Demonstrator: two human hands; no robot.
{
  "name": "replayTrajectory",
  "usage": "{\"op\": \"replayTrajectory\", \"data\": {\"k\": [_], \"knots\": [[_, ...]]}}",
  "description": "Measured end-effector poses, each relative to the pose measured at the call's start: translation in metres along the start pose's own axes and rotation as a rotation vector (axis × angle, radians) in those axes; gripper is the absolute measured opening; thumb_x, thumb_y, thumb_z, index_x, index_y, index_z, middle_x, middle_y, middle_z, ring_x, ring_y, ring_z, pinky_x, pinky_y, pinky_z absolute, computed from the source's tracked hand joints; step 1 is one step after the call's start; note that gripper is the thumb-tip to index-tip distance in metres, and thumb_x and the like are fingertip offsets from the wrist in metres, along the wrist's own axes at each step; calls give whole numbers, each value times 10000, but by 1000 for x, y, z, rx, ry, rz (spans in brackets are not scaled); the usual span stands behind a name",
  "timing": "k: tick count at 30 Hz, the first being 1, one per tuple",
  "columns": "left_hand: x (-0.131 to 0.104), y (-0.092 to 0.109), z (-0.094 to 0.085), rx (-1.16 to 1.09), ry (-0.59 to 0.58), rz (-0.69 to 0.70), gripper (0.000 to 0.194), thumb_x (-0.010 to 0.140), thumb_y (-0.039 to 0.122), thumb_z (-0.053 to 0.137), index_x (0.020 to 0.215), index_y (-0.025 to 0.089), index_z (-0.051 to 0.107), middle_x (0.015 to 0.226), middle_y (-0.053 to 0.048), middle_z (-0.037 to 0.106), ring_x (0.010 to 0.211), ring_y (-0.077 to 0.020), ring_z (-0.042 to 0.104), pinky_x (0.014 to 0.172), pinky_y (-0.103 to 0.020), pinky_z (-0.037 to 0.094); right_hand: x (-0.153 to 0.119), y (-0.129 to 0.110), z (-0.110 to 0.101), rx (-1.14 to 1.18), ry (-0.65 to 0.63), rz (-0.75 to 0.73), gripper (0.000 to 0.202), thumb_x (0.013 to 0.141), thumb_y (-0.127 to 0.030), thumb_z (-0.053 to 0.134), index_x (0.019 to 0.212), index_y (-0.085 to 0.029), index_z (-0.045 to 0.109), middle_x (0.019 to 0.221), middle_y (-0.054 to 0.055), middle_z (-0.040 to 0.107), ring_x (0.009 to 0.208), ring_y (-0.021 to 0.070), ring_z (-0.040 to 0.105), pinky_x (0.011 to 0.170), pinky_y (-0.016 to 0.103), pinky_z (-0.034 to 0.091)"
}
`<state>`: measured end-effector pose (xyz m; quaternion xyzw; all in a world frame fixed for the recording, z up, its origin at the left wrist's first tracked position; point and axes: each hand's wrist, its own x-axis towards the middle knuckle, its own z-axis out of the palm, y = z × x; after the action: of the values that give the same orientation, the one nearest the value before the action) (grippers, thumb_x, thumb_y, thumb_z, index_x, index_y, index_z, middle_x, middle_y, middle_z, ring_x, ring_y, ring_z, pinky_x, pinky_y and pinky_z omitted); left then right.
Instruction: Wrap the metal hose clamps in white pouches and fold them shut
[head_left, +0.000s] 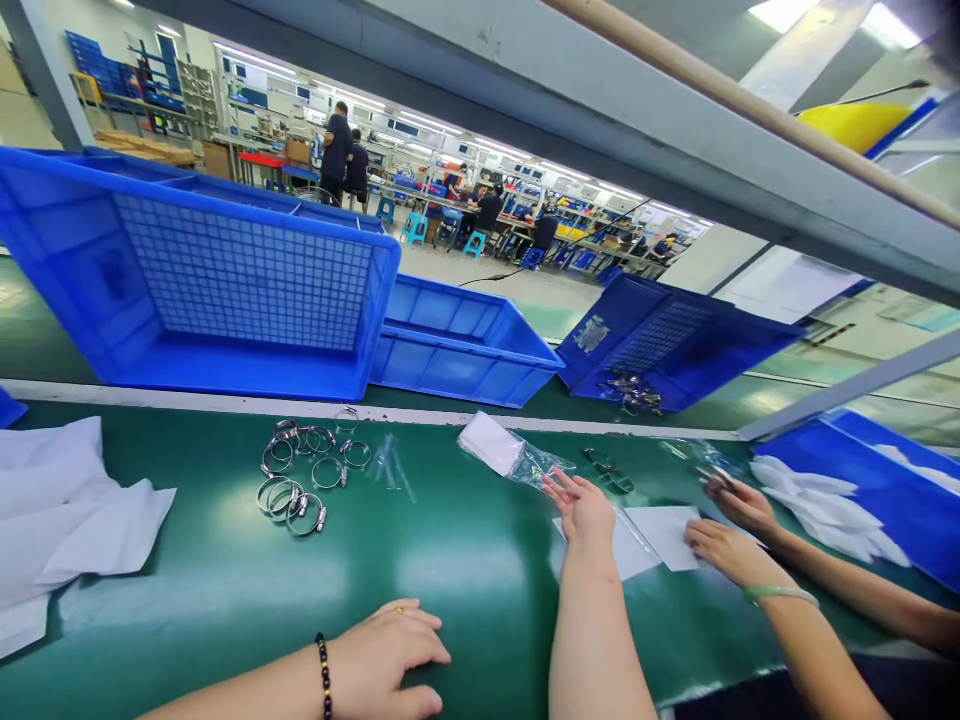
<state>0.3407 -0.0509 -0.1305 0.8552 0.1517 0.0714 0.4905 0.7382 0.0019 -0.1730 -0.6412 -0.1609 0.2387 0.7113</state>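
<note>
Right hand (583, 512) fingers spread loosely, any grip unclear; clear plastic bag (529, 463) with white insert (489, 443) lies at its fingertips; left hand (394, 652) half open, nothing visibly held; hose clamps (283, 497) lie beyond, leftward; pushing without pinching could skid the slick bag.

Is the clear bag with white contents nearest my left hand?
No, the clear bag lies by your right hand, not your left hand.

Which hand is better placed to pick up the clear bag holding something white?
Likely the right hand: it is spread open beside the clear bag, though contact is unclear. The left hand is farther off, palm down.
</note>
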Motion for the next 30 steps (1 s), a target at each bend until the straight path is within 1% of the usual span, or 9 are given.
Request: {"op": "replayTrajectory", "data": {"k": [5,7,9,13,16,18,20,26,30], "knots": [[1,-1,7,59,121,59,327,772,279,537,1095,254,580,1055,-38,658,1102,-200,536,1022,-381,336,4,9,-5,-11,-21,88,192,600,-295,617,660,-159,496,616,85,651,585,230,671,508,322,581],[0,6,-1,160,263,92,274,787,224,477,1034,231,595,965,-45,661,988,-183,565,981,-362,361,4,11,-3,-9,-36,83,144,574,-252,624,628,-150,539,617,83,651,574,211,665,509,285,576],[-4,16,-19,292,434,52,243,805,199,433,978,214,603,905,-50,639,913,-178,552,959,-375,350,4,12,-1,-2,-56,67,104,531,-192,631,599,-146,568,635,80,657,576,196,661,517,257,569],[-29,22,-76,569,702,-287,241,852,293,421,955,197,617,932,-66,590,960,-220,501,925,-419,325,5,11,3,-2,-108,34,125,466,-151,630,582,-106,618,710,101,679,593,191,656,515,259,565],[-54,5,-111,747,816,-631,415,776,491,508,999,159,619,966,-103,549,972,-286,470,874,-460,336,6,10,6,-18,-117,6,147,461,-162,628,591,-96,649,740,108,686,598,187,646,488,258,552],[-67,-11,-120,786,801,-772,515,742,570,506,1027,154,614,974,-107,529,978,-299,458,869,-460,337,6,11,8,-32,-94,-12,133,458,-172,633,570,-102,647,741,103,687,575,175,632,456,249,531],[-75,-24,-121,772,771,-822,523,742,590,487,1021,167,617,975,-98,519,975,-289,458,873,-445,338,5,13,9,-50,-62,-30,131,458,-193,641,554,-102,641,744,101,686,536,153,607,422,237,501],[-77,-34,-113,724,728,-712,279,782,414,477,881,193,615,922,-59,520,918,-237,469,861,-414,345,6,18,13,-121,24,-84,210,479,-260,655,604,-91,660,724,92,676,474,110,528,374,222,420],[-80,-38,-116,695,727,-636,258,773,437,499,858,229,625,950,-48,522,959,-237,463,905,-441,326,7,19,13,-161,52,-105,187,495,-262,642,594,-102,650,722,72,671,466,96,499,371,211,384]]}}
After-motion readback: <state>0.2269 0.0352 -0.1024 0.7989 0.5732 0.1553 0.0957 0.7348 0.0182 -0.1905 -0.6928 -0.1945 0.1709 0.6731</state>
